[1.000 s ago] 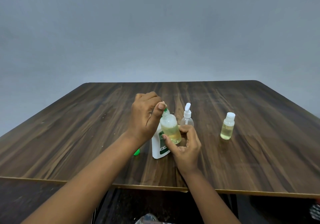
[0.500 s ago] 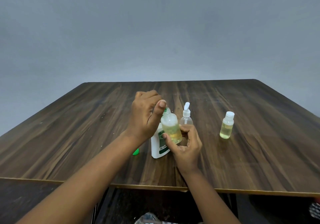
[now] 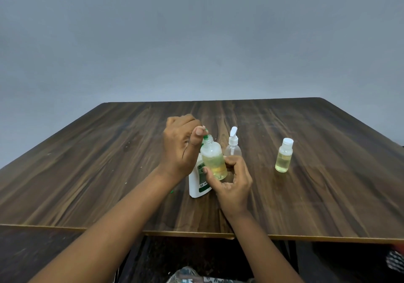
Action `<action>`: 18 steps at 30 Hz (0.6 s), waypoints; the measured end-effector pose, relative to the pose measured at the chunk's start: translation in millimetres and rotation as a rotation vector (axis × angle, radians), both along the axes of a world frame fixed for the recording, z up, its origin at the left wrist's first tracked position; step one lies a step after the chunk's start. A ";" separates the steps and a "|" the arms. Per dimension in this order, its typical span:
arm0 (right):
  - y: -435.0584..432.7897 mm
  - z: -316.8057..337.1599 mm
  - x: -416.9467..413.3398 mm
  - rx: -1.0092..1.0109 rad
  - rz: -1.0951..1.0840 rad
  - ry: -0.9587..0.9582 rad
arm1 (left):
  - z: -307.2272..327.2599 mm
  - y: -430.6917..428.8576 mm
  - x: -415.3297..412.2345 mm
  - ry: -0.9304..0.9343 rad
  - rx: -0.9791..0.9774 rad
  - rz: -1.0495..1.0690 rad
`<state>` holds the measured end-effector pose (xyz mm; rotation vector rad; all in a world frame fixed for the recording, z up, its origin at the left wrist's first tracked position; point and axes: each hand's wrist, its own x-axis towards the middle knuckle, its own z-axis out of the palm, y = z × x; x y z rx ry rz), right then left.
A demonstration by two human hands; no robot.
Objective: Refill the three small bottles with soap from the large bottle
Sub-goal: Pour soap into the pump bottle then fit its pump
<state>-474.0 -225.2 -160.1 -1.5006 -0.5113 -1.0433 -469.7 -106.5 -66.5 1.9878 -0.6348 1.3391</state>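
My right hand (image 3: 231, 180) grips a small clear bottle (image 3: 213, 162) with yellow-green soap in it, held upright just above the table. My left hand (image 3: 180, 149) pinches a green cap (image 3: 205, 137) at that bottle's neck with thumb and fingers. Right behind them stands the large white bottle (image 3: 195, 183) with a green label, partly hidden by both hands. A clear pump bottle (image 3: 232, 146) stands just beyond my right hand. Further right stands a small bottle with a white cap (image 3: 284, 158), holding pale yellow soap.
Everything rests on a dark wooden table (image 3: 328, 195) whose front edge runs close to my body. A small green piece (image 3: 172, 192) lies on the table under my left forearm, mostly hidden. A grey wall lies behind.
My left thumb and fingers have shifted slightly on the green cap at the bottle's neck. The bottle and my right hand have stayed in place.
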 end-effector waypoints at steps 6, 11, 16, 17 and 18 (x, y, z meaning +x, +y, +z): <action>-0.1 1.6 -0.3 -0.009 -0.002 -0.010 | -2.4 -3.2 0.9 -0.002 -0.002 0.028; -0.9 -1.2 -3.6 -0.047 -0.016 0.013 | -11.1 0.2 5.2 0.009 -0.031 0.030; 1.4 -1.0 -2.1 -0.011 -0.017 0.036 | -8.4 -2.2 2.9 -0.015 -0.054 0.017; 1.5 -0.4 -1.7 0.006 -0.004 0.040 | -5.4 -2.0 3.0 -0.018 -0.047 0.012; 1.5 0.3 -1.4 0.018 0.008 0.040 | -2.6 -1.2 3.3 -0.016 -0.038 0.011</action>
